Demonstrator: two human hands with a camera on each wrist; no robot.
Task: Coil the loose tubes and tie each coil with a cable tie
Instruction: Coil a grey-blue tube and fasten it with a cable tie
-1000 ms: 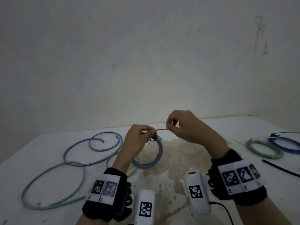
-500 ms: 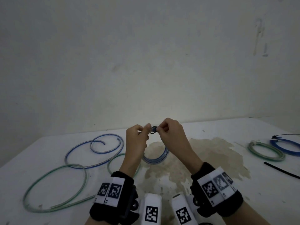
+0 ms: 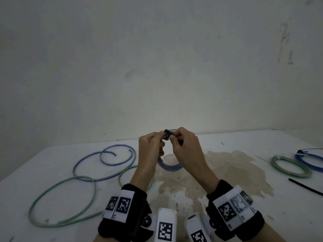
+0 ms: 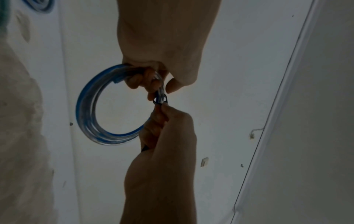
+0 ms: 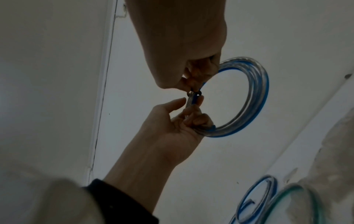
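A bare, dim workroom rather than a furnished home: a white tabletop [image 3: 227, 142] with a wide brownish stain [image 3: 218, 172] stands against a plain, scuffed whitewashed wall [image 3: 157, 67]. Loose blue tubing [image 3: 104, 165] and green tubing [image 3: 63, 201] sprawl on it, tied coils [image 3: 290, 165] and a black cable tie [image 3: 305, 186] lie at the right. Nothing shows a more exact kind of place.
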